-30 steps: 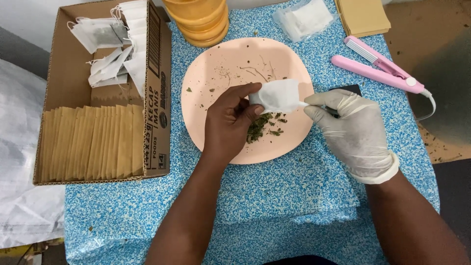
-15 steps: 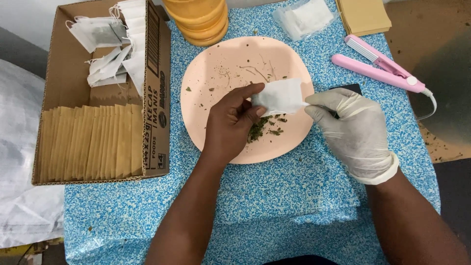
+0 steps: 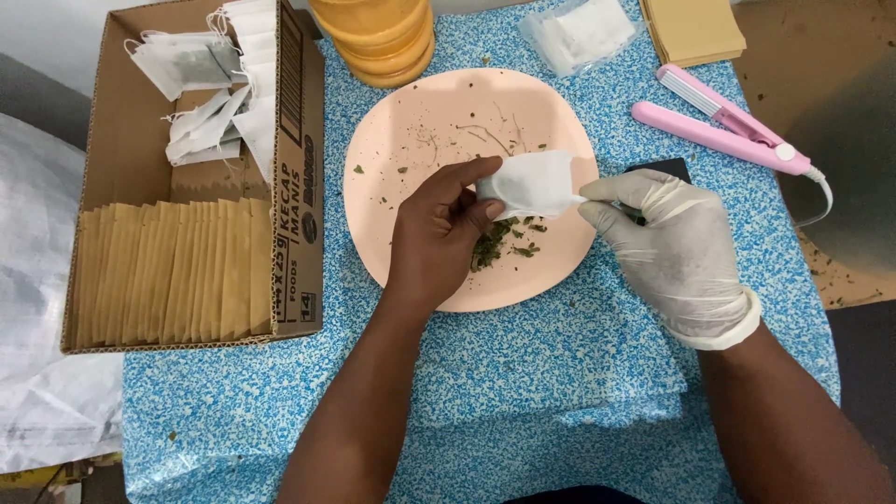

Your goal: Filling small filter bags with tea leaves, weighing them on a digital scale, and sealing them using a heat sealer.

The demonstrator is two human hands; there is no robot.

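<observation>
Bare left hand [image 3: 437, 233] pinches a small white paper filter bag [image 3: 532, 184] above a round pink plate [image 3: 411, 140]; gloved right hand [image 3: 674, 247] grips its other edge. Keeping it level over the dried green leaves [image 3: 499, 241] seems wise.

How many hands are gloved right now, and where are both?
1. The right hand, in a white glove, sits at the pink plate's right edge, touching the white tea bag. The bare left hand pinches that bag's left side over the plate.

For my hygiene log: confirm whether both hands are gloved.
No, only the right hand wears a white glove; the left hand is bare.
</observation>
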